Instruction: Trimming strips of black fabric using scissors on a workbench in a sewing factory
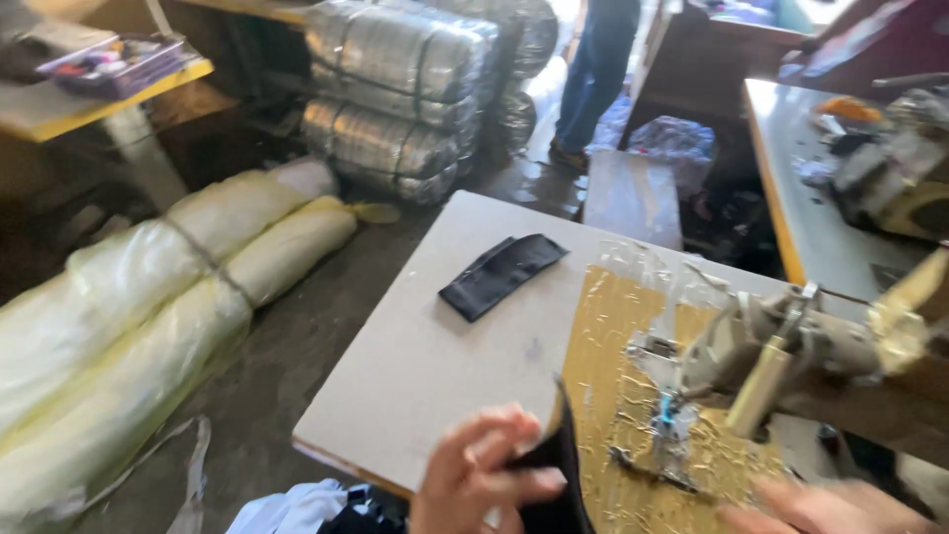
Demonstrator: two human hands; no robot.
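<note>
With the left hand point(474, 475) pinching the dark fabric piece point(559, 485) just left of the sewing machine point(751, 361) and the blurred right hand point(830, 509) unreadable, fingers risk straying under the needle.

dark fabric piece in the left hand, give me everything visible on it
The dark, near-black piece of fabric looks like thin, limp woven cloth. It stands up on edge at the near edge of the pale grey worktable, its upper edge rising in a narrow curved strip, its lower part running out of frame. The left hand pinches it from the left, fingers on the cloth. To its right lies the shiny taped yellow patch under the sewing machine head. Motion blur hides stitching and seams.
</note>
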